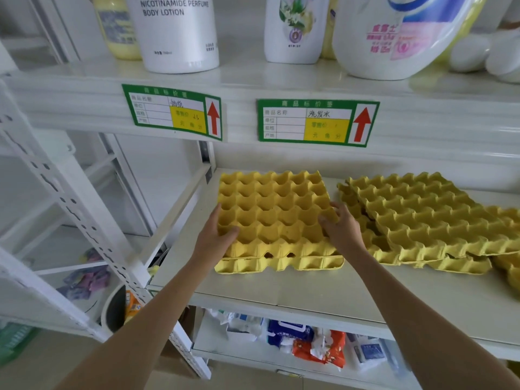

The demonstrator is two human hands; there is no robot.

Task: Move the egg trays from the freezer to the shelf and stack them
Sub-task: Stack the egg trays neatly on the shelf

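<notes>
A yellow egg tray [274, 209] lies on top of a second yellow tray [281, 264] at the left of the white middle shelf [281, 291]. My left hand [215, 237] grips the top tray's left front edge, thumb inside a cup. On the tray's right edge sits my right hand [342, 228], fingers curled over the rim. To the right, a skewed pile of more yellow egg trays [422, 218] rests on the same shelf.
Above, the upper shelf holds a body lotion bottle [174, 32], other bottles and a detergent jug [394, 32]; two green price labels [316, 122] hang on its front edge. A perforated white upright [70, 204] stands at left. Packaged goods [309, 342] fill the lower shelf.
</notes>
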